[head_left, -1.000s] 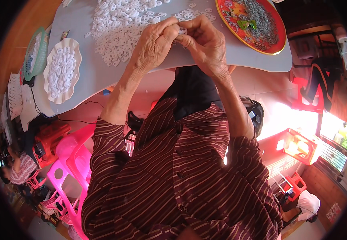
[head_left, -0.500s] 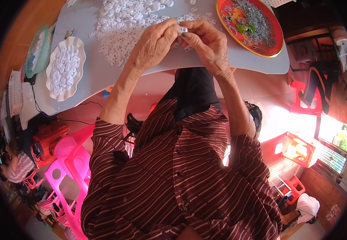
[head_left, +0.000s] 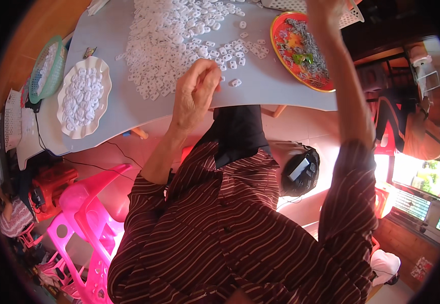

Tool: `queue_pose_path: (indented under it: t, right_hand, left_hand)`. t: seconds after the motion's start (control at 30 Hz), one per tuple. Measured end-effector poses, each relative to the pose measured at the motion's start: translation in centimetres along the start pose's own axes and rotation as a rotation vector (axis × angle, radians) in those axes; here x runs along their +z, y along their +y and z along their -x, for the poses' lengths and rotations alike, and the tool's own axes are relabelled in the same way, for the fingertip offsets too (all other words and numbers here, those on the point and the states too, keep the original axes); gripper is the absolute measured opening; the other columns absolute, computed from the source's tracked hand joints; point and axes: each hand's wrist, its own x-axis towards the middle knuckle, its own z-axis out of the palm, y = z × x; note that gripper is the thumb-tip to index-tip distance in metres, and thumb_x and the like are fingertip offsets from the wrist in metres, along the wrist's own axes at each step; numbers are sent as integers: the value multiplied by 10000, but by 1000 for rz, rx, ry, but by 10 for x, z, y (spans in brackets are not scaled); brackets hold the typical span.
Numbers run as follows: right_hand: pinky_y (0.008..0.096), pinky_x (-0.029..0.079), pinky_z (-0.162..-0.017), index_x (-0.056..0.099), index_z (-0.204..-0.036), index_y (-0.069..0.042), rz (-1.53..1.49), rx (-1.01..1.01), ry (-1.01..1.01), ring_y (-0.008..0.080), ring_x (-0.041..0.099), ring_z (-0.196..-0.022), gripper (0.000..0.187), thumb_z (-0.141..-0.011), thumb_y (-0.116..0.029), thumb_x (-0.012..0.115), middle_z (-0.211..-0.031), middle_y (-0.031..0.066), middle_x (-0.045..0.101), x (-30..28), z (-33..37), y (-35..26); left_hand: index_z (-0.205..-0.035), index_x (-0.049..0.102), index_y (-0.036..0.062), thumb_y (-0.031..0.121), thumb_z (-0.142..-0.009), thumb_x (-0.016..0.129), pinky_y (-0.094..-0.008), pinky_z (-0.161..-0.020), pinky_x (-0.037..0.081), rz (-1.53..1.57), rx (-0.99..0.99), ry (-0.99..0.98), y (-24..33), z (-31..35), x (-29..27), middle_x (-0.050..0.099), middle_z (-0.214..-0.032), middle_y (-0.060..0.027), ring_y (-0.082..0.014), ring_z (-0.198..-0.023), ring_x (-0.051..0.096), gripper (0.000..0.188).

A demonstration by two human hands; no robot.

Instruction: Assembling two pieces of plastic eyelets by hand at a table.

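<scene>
My left hand (head_left: pixel 197 93) is closed above the near edge of the table, its fingers curled in. Whether a small piece is inside them is hidden. Beside it lie many small white plastic pieces with holes (head_left: pixel 154 61), heaped and scattered over the tabletop. One such white piece (head_left: pixel 235 82) rests apart, just right of that hand. My right hand (head_left: pixel 327 11) reaches to the top edge of the view, at the white perforated basket (head_left: pixel 350 17); its fingers are blurred and partly cut off. Below that arm stands a round red tray (head_left: pixel 276 38) holding small grey metal-looking parts and something green.
A scalloped white dish (head_left: pixel 106 76) with white pieces stands at the left of the grey table (head_left: pixel 123 114). Next to it is a green mesh basket (head_left: pixel 55 76). Pink plastic chairs (head_left: pixel 85 202) are at lower left, a black bag (head_left: pixel 301 172) below the table.
Both hands were together, pinching a white piece with two holes. Now they are apart: the right has swung up and right past the red tray, the left has come down toward the table edge.
</scene>
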Motion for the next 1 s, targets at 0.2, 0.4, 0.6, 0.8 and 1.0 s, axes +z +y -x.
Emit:
queue_pose_path:
  t: [0.2, 0.4, 0.6, 0.8, 1.0]
  right_hand:
    - [268, 438, -552, 641, -805, -7, -227, -238, 86, 139, 549, -600, 69, -769, -62, 620, -687, 72, 612, 29, -58, 70]
    - [315, 493, -618, 660, -838, -5, -505, -468, -487, 207, 623, -640, 128, -767, -96, 606, -729, 126, 652, 37, 31, 6]
    - [344, 501, -701, 658, -846, -18, -77, -574, -670, 275, 627, -706, 117, -745, -58, 615, -791, 124, 647, 53, 46, 10]
    - [365, 499, -674, 649, -820, -25, 28, -497, -685, 284, 628, -701, 106, -739, -83, 612, -738, 134, 639, 55, 48, 5]
    - [355, 489, -630, 634, -790, -28, -188, -448, -704, 290, 623, -662, 99, -738, -108, 609, -699, 138, 631, 39, 56, -13]
  left_hand:
    - [-874, 524, -2, 161, -921, 474, -214, -544, 361, 181, -94, -8, -7, -3, 1, 516, -692, -15, -61, -618, 459, 177]
    - [-873, 513, 11, 162, -925, 472, -236, -553, 370, -34, -28, -15, -4, -2, -2, 489, -661, -32, -87, -602, 453, 165]
    - [-883, 511, 21, 181, -927, 477, -241, -544, 370, -47, -22, -15, -5, -2, 2, 483, -650, -33, -93, -586, 441, 170]
    - [-879, 513, 27, 200, -929, 482, -242, -533, 358, -71, -16, -19, -4, -2, 4, 473, -625, -28, -88, -576, 412, 183]
    - [-851, 537, 26, 243, -933, 481, -229, -550, 363, -64, -70, -44, -1, -6, 0, 512, -627, -6, -70, -594, 435, 238]
